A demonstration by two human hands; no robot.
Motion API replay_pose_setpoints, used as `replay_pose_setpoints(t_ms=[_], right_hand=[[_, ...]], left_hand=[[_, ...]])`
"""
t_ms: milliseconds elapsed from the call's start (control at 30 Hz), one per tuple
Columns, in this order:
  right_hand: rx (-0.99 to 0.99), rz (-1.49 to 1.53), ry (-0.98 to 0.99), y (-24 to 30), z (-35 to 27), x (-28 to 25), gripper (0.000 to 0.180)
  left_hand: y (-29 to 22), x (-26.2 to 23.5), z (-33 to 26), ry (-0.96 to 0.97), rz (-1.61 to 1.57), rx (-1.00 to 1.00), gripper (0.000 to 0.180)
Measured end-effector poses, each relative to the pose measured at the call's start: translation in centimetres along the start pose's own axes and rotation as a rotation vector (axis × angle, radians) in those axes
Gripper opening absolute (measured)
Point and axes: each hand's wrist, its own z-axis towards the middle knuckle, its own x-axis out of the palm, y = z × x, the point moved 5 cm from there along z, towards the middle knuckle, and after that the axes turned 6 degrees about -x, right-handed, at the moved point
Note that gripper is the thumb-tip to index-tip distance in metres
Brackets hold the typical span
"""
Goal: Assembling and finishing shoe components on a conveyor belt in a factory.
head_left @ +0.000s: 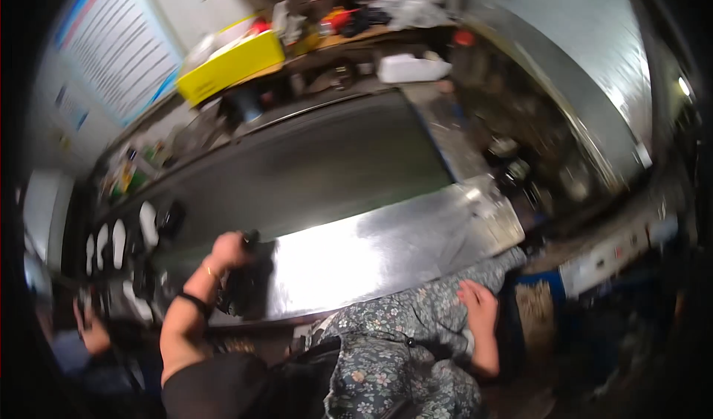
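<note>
Head view: the left hand point(229, 251) is curled at a black item point(249, 289) located at the left end of the bright metal plate point(334, 264); blur prevents telling whether the grip is closed. The right hand point(481, 304) is unclenched, fingers loosely extended, beside the floral apron point(386, 322). White sole-shaped pieces point(149, 224) lie farther left, near the dark flat surface point(319, 159).

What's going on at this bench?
Someone's left hand is at a dark item, too blurred to identify, by the left end of a shiny metal sheet. Their right hand is open and empty beside the apron. White sole-shaped pieces lie further left, and another person's hand shows at lower left.
</note>
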Motion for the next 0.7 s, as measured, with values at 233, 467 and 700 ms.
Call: replay_pose_setpoints(t_ms=[233,467,700], right_hand=[[-0.042,0.151,0.195,7.1,2.6,1.3,0.038],[-0.357,-0.211,-0.316,7.1,1.1,-4.0,0.032],[-0.605,-0.825,-0.267,15.8,-6.4,-5.4,0.037]], left_hand=[[-24.8,-10.3,-16.0,-0.243,-0.118,1.539,0.034],[-38.6,-4.0,-22.2,-0.262,0.007,1.939,0.049],[-49.7,5.7,-17.9,1.178,-1.222,0.513,0.048]])
